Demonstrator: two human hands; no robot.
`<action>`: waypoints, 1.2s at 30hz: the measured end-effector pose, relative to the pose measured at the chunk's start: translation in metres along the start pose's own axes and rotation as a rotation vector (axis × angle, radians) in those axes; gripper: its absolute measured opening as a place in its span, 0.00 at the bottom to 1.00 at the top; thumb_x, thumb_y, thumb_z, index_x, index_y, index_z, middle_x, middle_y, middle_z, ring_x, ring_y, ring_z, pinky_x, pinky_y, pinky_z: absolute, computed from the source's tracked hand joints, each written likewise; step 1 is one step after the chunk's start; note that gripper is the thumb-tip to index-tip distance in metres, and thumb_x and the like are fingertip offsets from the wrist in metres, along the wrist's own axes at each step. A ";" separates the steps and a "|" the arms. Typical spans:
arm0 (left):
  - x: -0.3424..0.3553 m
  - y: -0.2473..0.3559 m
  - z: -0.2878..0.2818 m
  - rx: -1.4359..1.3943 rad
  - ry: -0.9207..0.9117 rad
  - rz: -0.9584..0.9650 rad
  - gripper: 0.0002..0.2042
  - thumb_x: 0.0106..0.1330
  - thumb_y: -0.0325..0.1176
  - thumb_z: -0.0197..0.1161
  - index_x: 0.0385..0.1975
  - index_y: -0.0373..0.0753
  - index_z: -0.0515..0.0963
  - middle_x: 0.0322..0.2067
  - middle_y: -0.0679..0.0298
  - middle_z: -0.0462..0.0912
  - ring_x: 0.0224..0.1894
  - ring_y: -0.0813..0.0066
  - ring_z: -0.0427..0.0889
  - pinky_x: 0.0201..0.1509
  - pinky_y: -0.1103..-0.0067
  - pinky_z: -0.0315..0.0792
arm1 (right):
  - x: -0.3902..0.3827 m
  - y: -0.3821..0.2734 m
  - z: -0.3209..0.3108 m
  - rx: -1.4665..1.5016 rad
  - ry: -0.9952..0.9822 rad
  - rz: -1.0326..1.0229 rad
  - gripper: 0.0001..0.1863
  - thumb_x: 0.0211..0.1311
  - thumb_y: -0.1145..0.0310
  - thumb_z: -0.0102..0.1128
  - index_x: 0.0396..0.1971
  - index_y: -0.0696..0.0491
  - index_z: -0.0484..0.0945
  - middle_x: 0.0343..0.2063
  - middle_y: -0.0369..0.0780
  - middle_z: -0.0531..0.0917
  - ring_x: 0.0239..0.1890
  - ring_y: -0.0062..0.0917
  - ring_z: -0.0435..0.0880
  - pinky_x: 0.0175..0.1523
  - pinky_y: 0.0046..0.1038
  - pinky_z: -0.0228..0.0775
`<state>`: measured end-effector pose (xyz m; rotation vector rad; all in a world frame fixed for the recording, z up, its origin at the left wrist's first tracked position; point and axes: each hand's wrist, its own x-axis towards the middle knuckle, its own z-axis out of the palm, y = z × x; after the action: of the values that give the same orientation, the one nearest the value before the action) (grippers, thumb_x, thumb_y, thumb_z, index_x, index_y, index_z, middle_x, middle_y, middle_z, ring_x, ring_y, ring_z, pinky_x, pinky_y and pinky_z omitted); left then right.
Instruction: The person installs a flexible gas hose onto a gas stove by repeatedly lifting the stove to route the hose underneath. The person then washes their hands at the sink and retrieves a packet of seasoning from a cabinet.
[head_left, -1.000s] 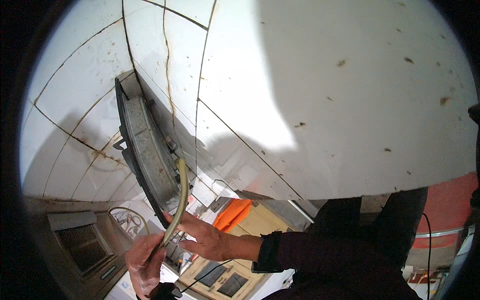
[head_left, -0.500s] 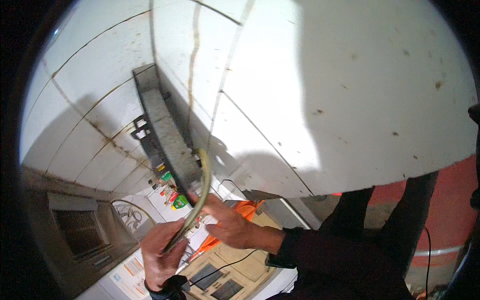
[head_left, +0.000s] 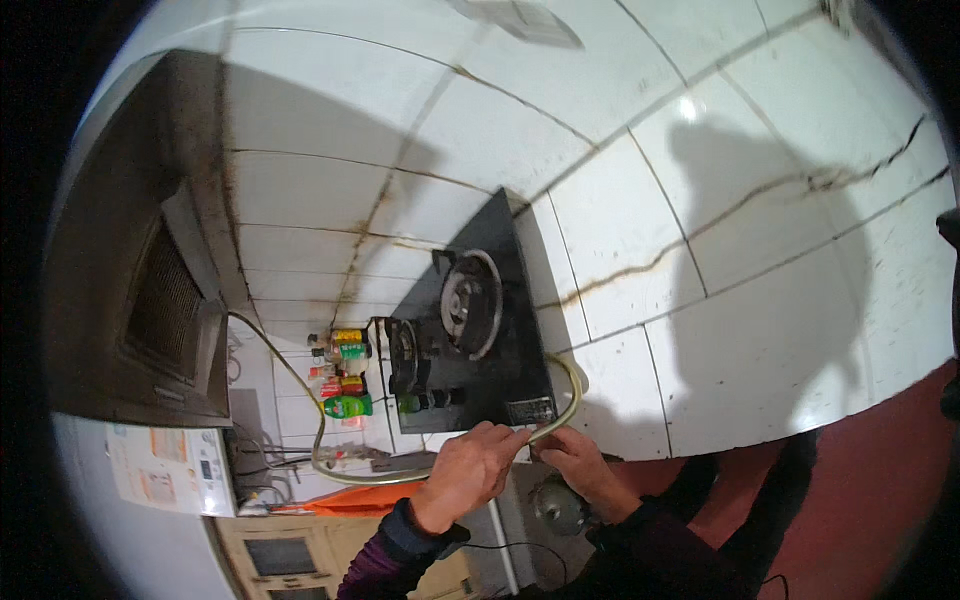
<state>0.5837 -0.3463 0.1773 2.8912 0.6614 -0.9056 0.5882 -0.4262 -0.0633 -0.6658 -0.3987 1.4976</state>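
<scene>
A pale yellow-green hose [head_left: 333, 467] runs between my two hands. My left hand [head_left: 468, 474] is closed around it. My right hand [head_left: 580, 466], just to the right, has its fingers closed on the hose near the hob's lower right corner. From there the hose curves up and behind the edge of a black glass-top gas hob [head_left: 430, 314]. The hob's top faces me, with one large round burner [head_left: 471, 304] and a second burner [head_left: 404, 357] at its left. The point where the hose joins the hob is hidden.
Several bottles [head_left: 347, 382] stand left of the hob. A dark range hood [head_left: 150, 290] is at far left, above a white box-shaped appliance [head_left: 170, 468]. Orange cloth [head_left: 360, 500] hangs over wooden cabinet doors [head_left: 300, 550]. A grey-green rounded gas cylinder [head_left: 558, 505] stands below my hands.
My view has turned, and the hob now shows its glass top where its grey casing showed before. Both hands stay on the hose and have moved closer together near the hob's corner.
</scene>
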 end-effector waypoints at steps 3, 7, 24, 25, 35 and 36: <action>-0.012 -0.007 0.013 0.048 0.097 -0.006 0.22 0.55 0.24 0.66 0.53 0.39 0.80 0.39 0.57 0.84 0.41 0.57 0.82 0.41 0.68 0.78 | -0.013 -0.022 -0.009 -0.571 0.197 0.015 0.20 0.62 0.68 0.61 0.55 0.54 0.78 0.45 0.49 0.83 0.49 0.41 0.84 0.54 0.42 0.76; -0.023 0.001 0.036 0.081 0.261 -0.109 0.21 0.55 0.26 0.64 0.52 0.40 0.80 0.44 0.57 0.85 0.47 0.55 0.82 0.50 0.64 0.76 | -0.027 -0.059 -0.020 -0.965 0.359 -0.097 0.21 0.59 0.67 0.62 0.52 0.56 0.78 0.42 0.50 0.84 0.46 0.48 0.83 0.53 0.47 0.75; -0.099 -0.003 0.213 -2.586 0.343 -0.144 0.21 0.77 0.32 0.58 0.65 0.31 0.68 0.58 0.53 0.79 0.60 0.60 0.80 0.62 0.68 0.79 | -0.039 -0.119 0.021 -1.353 0.088 -0.235 0.24 0.60 0.68 0.65 0.57 0.56 0.78 0.50 0.50 0.80 0.41 0.42 0.85 0.49 0.39 0.79; -0.093 -0.008 0.220 -2.629 0.473 -0.186 0.18 0.75 0.31 0.58 0.60 0.31 0.70 0.54 0.48 0.81 0.57 0.54 0.82 0.60 0.67 0.80 | -0.036 -0.116 0.026 -1.376 0.084 -0.255 0.25 0.58 0.68 0.67 0.57 0.56 0.78 0.50 0.49 0.80 0.39 0.40 0.86 0.48 0.38 0.79; -0.056 -0.071 0.250 -2.883 0.734 -0.328 0.10 0.72 0.27 0.60 0.50 0.35 0.75 0.49 0.53 0.82 0.52 0.58 0.83 0.56 0.67 0.80 | -0.021 -0.086 0.065 -1.547 0.018 -0.495 0.30 0.54 0.82 0.66 0.60 0.58 0.74 0.52 0.50 0.80 0.34 0.35 0.87 0.39 0.32 0.81; -0.047 -0.077 0.254 -2.841 0.757 -0.262 0.09 0.72 0.26 0.60 0.49 0.35 0.76 0.48 0.55 0.83 0.52 0.60 0.83 0.56 0.68 0.80 | -0.017 -0.083 0.071 -1.544 0.016 -0.513 0.31 0.54 0.82 0.65 0.61 0.58 0.72 0.53 0.50 0.79 0.34 0.34 0.87 0.39 0.32 0.81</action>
<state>0.3813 -0.3359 -0.0006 0.2658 0.8268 0.8809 0.6077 -0.4274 0.0454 -1.5769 -1.6172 0.4519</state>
